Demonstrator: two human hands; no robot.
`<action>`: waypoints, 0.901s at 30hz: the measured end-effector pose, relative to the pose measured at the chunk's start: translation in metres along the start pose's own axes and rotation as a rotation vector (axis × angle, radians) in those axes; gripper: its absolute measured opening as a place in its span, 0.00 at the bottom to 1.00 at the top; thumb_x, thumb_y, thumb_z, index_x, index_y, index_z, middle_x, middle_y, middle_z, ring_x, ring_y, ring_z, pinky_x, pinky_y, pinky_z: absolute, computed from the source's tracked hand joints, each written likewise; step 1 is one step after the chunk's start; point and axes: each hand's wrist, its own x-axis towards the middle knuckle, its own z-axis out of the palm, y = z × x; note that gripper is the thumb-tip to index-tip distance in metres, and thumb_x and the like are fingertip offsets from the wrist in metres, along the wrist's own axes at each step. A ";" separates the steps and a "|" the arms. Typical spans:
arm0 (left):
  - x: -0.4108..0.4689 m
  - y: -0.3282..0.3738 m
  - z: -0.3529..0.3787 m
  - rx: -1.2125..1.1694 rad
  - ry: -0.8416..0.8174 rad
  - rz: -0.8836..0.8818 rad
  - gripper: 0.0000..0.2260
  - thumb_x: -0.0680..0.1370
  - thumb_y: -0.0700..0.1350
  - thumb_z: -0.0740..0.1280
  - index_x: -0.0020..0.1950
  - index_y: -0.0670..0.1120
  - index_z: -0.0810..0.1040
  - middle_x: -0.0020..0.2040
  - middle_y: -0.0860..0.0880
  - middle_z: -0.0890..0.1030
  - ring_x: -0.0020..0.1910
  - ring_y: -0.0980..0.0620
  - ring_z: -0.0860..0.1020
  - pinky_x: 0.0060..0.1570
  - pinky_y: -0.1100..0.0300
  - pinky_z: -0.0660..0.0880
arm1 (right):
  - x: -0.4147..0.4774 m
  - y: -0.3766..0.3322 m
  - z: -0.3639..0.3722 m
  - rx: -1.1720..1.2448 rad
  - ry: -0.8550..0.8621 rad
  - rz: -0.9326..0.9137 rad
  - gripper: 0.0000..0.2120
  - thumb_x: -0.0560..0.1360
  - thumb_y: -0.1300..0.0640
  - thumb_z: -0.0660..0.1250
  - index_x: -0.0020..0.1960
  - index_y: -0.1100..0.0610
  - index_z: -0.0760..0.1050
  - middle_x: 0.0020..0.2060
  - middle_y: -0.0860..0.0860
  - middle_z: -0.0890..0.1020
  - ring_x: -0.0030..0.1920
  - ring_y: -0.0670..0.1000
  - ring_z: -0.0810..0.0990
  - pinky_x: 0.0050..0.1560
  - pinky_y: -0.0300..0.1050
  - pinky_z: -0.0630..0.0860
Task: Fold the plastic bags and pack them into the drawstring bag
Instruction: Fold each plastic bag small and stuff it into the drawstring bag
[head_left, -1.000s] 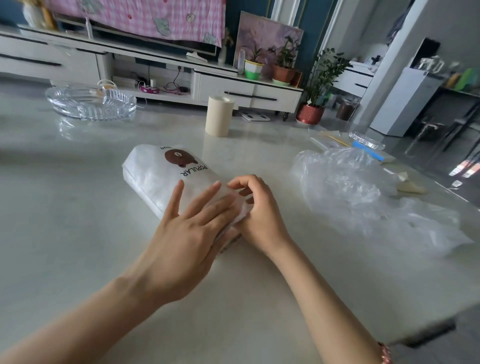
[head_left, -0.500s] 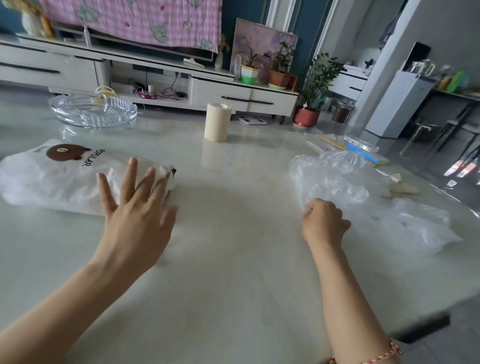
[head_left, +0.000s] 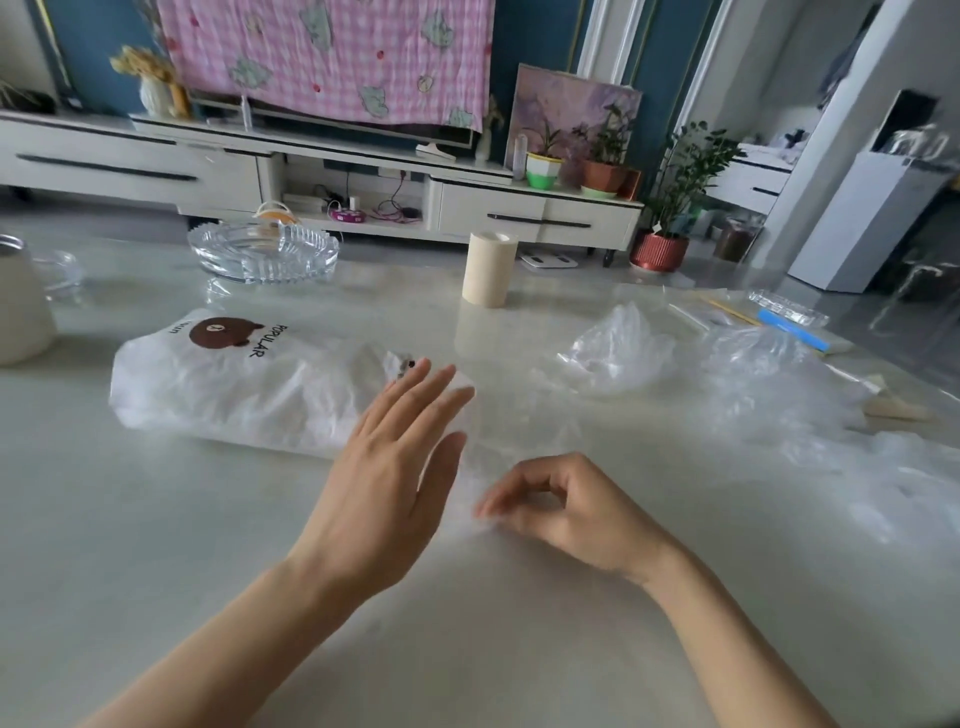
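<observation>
While my left hand (head_left: 384, 493) is held flat, fingers straight and slightly spread, over the near end of the white drawstring bag (head_left: 234, 395), my right hand (head_left: 566, 514) sits just beside it low on the counter (head_left: 467, 649), fingers curled and pinching the edge of a thin clear plastic bag (head_left: 519, 431). More crumpled plastic bags (head_left: 779, 395) lie beyond my right hand.

Drawstring bag (head_left: 234, 384): white, brown bear print, "POPULAR" lettering; stuffed, lying on its side toward left edge of table (head_left: 156, 545). Crumpled clear plastic bags (head_left: 769, 384) heaped toward right edge. Single clear bag (head_left: 519, 436) spread thin mid-table, near corner pinched by right hand (head_left: 566, 509).
</observation>
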 end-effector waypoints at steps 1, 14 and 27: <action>-0.001 -0.002 0.001 -0.011 -0.030 -0.017 0.20 0.80 0.52 0.53 0.66 0.44 0.75 0.69 0.47 0.71 0.72 0.50 0.63 0.69 0.56 0.60 | 0.000 0.000 -0.003 0.014 -0.033 0.024 0.11 0.71 0.72 0.67 0.38 0.58 0.80 0.42 0.50 0.85 0.46 0.44 0.82 0.50 0.32 0.73; -0.014 -0.008 0.013 0.065 -0.232 -0.251 0.14 0.77 0.56 0.63 0.40 0.47 0.76 0.68 0.46 0.70 0.67 0.48 0.69 0.61 0.60 0.65 | 0.003 0.017 -0.023 -0.071 0.668 0.029 0.12 0.71 0.70 0.65 0.46 0.54 0.77 0.43 0.49 0.82 0.38 0.48 0.78 0.40 0.39 0.73; -0.016 0.031 -0.027 -0.077 -0.348 -0.480 0.09 0.78 0.39 0.62 0.42 0.47 0.81 0.34 0.55 0.78 0.32 0.58 0.75 0.35 0.64 0.70 | -0.073 -0.026 -0.022 0.090 0.448 0.056 0.12 0.71 0.44 0.69 0.53 0.44 0.78 0.58 0.39 0.75 0.61 0.35 0.71 0.62 0.31 0.67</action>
